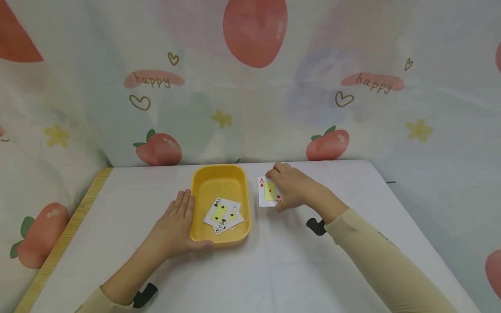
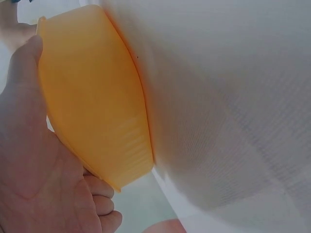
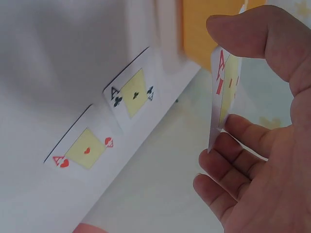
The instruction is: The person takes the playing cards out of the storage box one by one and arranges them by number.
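A yellow plastic tray (image 1: pixel 197 182) stands left of centre on the white cloth, with a few overlapping playing cards (image 1: pixel 219 212) inside, the two of clubs on top. Along its left side lie the straight fingers of my left hand (image 1: pixel 174 232), the thumb at its near edge. Just right of the tray, my right hand (image 1: pixel 291 187) pinches an ace of diamonds (image 1: pixel 269 191) between thumb and fingers. In the right wrist view that card stands nearly edge-on, raised over the table. An ace of clubs (image 3: pixel 133 94) and an ace of hearts (image 3: pixel 86 149) lie flat on the cloth beyond, hidden in the head view.
The white cloth (image 1: pixel 242 282) covers the table, with a wooden edge (image 1: pixel 64 232) showing at the left. A patterned curtain (image 1: pixel 250 100) rises behind the table's far edge and along both sides. A dark device sits at each wrist.
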